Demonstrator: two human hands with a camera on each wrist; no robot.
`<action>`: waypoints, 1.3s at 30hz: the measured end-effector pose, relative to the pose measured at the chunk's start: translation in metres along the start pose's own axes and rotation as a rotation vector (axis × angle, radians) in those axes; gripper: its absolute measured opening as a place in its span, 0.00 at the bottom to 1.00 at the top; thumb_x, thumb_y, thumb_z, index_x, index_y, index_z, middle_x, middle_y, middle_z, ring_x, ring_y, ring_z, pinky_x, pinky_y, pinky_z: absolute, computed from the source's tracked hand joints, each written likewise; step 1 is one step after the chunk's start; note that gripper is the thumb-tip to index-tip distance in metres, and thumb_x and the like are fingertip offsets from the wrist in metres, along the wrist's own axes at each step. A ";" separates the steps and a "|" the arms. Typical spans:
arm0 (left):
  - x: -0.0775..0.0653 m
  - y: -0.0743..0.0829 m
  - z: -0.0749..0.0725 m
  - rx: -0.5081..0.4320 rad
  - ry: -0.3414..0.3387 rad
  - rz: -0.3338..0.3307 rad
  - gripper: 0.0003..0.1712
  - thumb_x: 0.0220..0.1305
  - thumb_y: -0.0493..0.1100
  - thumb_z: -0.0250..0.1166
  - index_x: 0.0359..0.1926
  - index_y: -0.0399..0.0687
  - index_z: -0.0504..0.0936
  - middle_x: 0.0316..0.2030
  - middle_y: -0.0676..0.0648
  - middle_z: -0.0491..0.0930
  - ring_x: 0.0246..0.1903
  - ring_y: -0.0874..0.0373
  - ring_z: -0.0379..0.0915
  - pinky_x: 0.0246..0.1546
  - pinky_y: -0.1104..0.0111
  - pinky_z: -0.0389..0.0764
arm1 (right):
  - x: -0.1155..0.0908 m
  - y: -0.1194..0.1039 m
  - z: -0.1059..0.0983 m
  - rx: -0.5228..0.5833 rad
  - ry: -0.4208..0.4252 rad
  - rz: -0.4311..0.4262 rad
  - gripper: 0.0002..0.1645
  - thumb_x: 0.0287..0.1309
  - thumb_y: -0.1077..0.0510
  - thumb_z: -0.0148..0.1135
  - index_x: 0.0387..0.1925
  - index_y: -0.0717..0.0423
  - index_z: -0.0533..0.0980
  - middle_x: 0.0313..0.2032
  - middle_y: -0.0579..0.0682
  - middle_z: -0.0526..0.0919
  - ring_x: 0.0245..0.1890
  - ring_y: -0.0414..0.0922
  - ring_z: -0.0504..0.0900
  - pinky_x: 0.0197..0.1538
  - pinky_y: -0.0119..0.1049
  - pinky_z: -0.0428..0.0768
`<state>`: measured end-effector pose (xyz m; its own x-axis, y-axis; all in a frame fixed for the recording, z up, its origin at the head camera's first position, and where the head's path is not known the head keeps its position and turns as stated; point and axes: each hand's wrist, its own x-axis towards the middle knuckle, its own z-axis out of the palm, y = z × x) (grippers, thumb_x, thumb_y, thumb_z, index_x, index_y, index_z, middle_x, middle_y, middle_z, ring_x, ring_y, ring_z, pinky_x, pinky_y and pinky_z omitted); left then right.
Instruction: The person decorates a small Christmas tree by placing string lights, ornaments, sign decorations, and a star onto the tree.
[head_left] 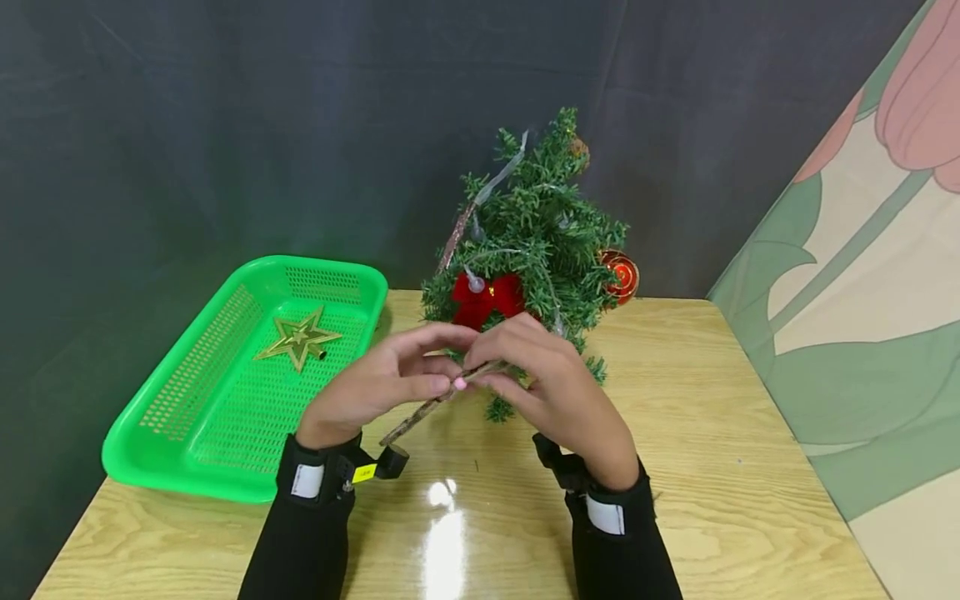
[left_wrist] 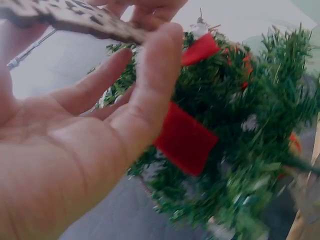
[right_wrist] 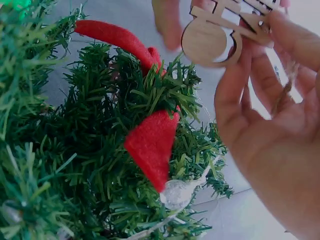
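A flat wooden cutout ornament (head_left: 420, 417) is held between both hands in front of a small Christmas tree (head_left: 551, 225). The left hand (head_left: 382, 375) grips it, thumb on the near side. From the right, the right hand (head_left: 547, 375) pinches the other part with thumb and fingers. The right wrist view shows the ornament's (right_wrist: 205, 42) pale wood with cut-out shapes, and a twine loop (right_wrist: 287, 87) by the right hand's fingers. Its dark patterned edge shows in the left wrist view. Behind the hands, a red bow (head_left: 491, 300) sits on the tree.
A green plastic basket (head_left: 127, 433) stands at the left with a gold star (head_left: 298, 338) inside. Red ball ornament (head_left: 621, 277) hangs on the tree's right side. Small clear light bulbs (right_wrist: 176, 194) are strung through the branches. Everything stands on a wooden table (head_left: 720, 467).
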<state>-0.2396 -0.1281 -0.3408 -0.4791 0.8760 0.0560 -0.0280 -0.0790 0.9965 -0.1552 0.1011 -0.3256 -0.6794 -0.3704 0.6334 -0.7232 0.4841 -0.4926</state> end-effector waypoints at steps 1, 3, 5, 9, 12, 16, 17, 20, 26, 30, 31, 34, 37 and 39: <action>0.001 -0.001 0.000 -0.045 -0.017 0.002 0.34 0.74 0.39 0.64 0.76 0.45 0.64 0.64 0.39 0.74 0.53 0.50 0.81 0.46 0.67 0.83 | 0.000 0.002 0.000 0.024 -0.020 -0.004 0.11 0.61 0.68 0.71 0.42 0.50 0.84 0.44 0.44 0.86 0.48 0.42 0.80 0.52 0.34 0.77; 0.004 -0.003 0.001 -0.112 -0.052 0.022 0.39 0.71 0.39 0.67 0.77 0.45 0.61 0.65 0.38 0.73 0.50 0.52 0.82 0.44 0.68 0.84 | 0.000 0.004 0.001 0.069 -0.059 -0.008 0.12 0.61 0.69 0.70 0.43 0.51 0.84 0.46 0.45 0.86 0.51 0.42 0.81 0.54 0.35 0.79; 0.006 -0.005 0.001 -0.130 -0.063 0.057 0.41 0.69 0.37 0.69 0.77 0.42 0.61 0.65 0.38 0.72 0.49 0.52 0.83 0.45 0.67 0.86 | 0.001 0.006 0.003 0.098 -0.085 -0.009 0.13 0.61 0.69 0.70 0.44 0.51 0.84 0.49 0.47 0.86 0.55 0.43 0.81 0.54 0.35 0.80; 0.007 -0.007 0.001 0.039 0.095 0.115 0.31 0.66 0.36 0.72 0.67 0.39 0.74 0.49 0.41 0.82 0.36 0.57 0.84 0.36 0.70 0.84 | 0.003 0.005 0.004 0.079 -0.058 0.031 0.13 0.62 0.69 0.70 0.46 0.52 0.85 0.52 0.49 0.84 0.54 0.43 0.82 0.50 0.34 0.83; 0.006 -0.006 0.006 0.159 0.287 0.148 0.21 0.63 0.36 0.74 0.56 0.38 0.82 0.37 0.45 0.84 0.26 0.60 0.78 0.27 0.71 0.79 | 0.001 0.002 0.001 0.060 -0.023 0.126 0.14 0.64 0.68 0.68 0.50 0.55 0.83 0.49 0.49 0.85 0.46 0.40 0.85 0.45 0.33 0.84; 0.008 -0.005 0.019 0.202 0.488 0.252 0.15 0.59 0.33 0.76 0.46 0.35 0.83 0.34 0.47 0.82 0.25 0.59 0.77 0.26 0.68 0.81 | -0.002 -0.001 -0.006 0.085 -0.033 0.263 0.17 0.70 0.65 0.63 0.58 0.57 0.78 0.44 0.48 0.86 0.41 0.38 0.86 0.44 0.34 0.85; 0.009 -0.005 0.023 0.215 0.525 0.277 0.14 0.59 0.32 0.76 0.44 0.35 0.83 0.34 0.48 0.82 0.24 0.59 0.76 0.25 0.68 0.80 | -0.002 -0.002 -0.008 0.090 -0.039 0.282 0.17 0.71 0.64 0.62 0.59 0.58 0.77 0.44 0.47 0.86 0.41 0.38 0.86 0.44 0.35 0.85; 0.011 -0.004 0.032 0.265 0.577 0.346 0.11 0.59 0.29 0.75 0.38 0.37 0.80 0.35 0.46 0.82 0.24 0.58 0.77 0.24 0.69 0.78 | -0.005 -0.001 -0.016 0.104 -0.058 0.296 0.18 0.73 0.65 0.58 0.61 0.58 0.75 0.46 0.46 0.85 0.42 0.39 0.85 0.46 0.36 0.84; 0.011 -0.002 0.044 0.352 0.558 0.378 0.13 0.64 0.31 0.72 0.37 0.44 0.73 0.42 0.45 0.87 0.26 0.58 0.77 0.23 0.71 0.72 | -0.016 -0.003 -0.032 0.104 -0.084 0.289 0.23 0.68 0.65 0.65 0.63 0.54 0.74 0.54 0.45 0.83 0.53 0.40 0.82 0.56 0.37 0.81; 0.014 -0.003 0.050 0.387 0.552 0.398 0.13 0.66 0.33 0.71 0.37 0.45 0.72 0.44 0.46 0.89 0.20 0.59 0.69 0.21 0.71 0.67 | -0.019 -0.006 -0.034 0.060 -0.030 0.253 0.17 0.65 0.65 0.69 0.54 0.53 0.80 0.48 0.44 0.85 0.45 0.39 0.82 0.49 0.36 0.82; 0.015 -0.003 0.051 0.395 0.557 0.408 0.14 0.66 0.33 0.71 0.37 0.45 0.72 0.44 0.46 0.89 0.18 0.59 0.67 0.21 0.71 0.65 | -0.019 -0.007 -0.034 0.051 -0.004 0.249 0.15 0.65 0.66 0.69 0.51 0.53 0.81 0.45 0.44 0.85 0.41 0.39 0.81 0.45 0.35 0.82; 0.017 -0.004 0.052 0.411 0.575 0.434 0.14 0.65 0.32 0.71 0.36 0.44 0.71 0.44 0.45 0.90 0.16 0.61 0.61 0.19 0.71 0.63 | -0.020 -0.008 -0.036 0.024 0.066 0.259 0.11 0.62 0.69 0.70 0.44 0.54 0.83 0.37 0.43 0.85 0.30 0.38 0.77 0.35 0.32 0.77; 0.017 -0.005 0.052 0.425 0.579 0.454 0.14 0.64 0.30 0.72 0.37 0.43 0.72 0.42 0.44 0.90 0.16 0.61 0.60 0.18 0.71 0.64 | -0.022 -0.009 -0.040 0.020 0.108 0.308 0.12 0.60 0.70 0.71 0.44 0.56 0.83 0.35 0.42 0.86 0.27 0.37 0.77 0.31 0.30 0.76; 0.017 -0.004 0.052 0.461 0.563 0.456 0.13 0.63 0.30 0.72 0.41 0.42 0.74 0.42 0.45 0.90 0.19 0.61 0.66 0.21 0.71 0.67 | -0.023 -0.008 -0.042 0.034 0.129 0.327 0.13 0.59 0.71 0.71 0.45 0.57 0.83 0.36 0.44 0.86 0.28 0.37 0.78 0.31 0.29 0.77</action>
<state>-0.2019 -0.0884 -0.3404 -0.7243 0.4295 0.5394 0.5739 -0.0582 0.8169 -0.1281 0.1392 -0.3110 -0.8563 -0.0959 0.5074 -0.4748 0.5328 -0.7005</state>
